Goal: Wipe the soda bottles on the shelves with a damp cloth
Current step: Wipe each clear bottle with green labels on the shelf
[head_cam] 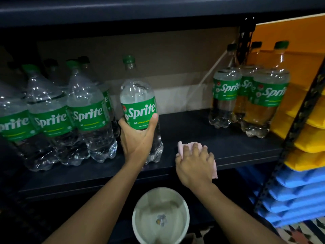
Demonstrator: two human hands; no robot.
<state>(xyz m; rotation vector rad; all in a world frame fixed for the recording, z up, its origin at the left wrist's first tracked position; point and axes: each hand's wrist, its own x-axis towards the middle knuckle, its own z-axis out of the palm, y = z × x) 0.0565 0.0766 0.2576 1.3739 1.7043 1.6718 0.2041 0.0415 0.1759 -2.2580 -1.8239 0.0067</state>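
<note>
In the head view, the left hand [137, 136] grips a clear Sprite bottle [139, 95] low on its green label. The thumb [154, 118] lies across the front and the other fingers curl round the far side. The bottle stands upright near the front of the dark shelf [219, 138], just beside the left group of bottles [88, 111] and well apart from the right group [226, 95].

The right hand [195, 166] lies on the pink cloth [182, 147] at the shelf's front edge, its fingers [195, 147] spread and only slightly bent, pressing the cloth down rather than bunching it. One corner of the cloth hangs over the edge. A pale bowl [161, 215] sits below, between the forearms.

This looks like the start of work on one bottle: it is held and singled out, but the cloth is not on it. The next move probably calls for gathering the cloth, bringing it to the bottle and rubbing around it while the left hand steadies or turns it.

The bottle's base is partly hidden by the left hand, so I cannot tell whether it rests on the shelf or is lifted slightly. The leftmost bottles are cut off by the frame and dark. The rear bottles show only their caps. Whether the bowl holds water and whether the cloth is damp are unclear. The yellow packs [309, 138] and blue packs [299, 187] at the right cannot be identified.
</note>
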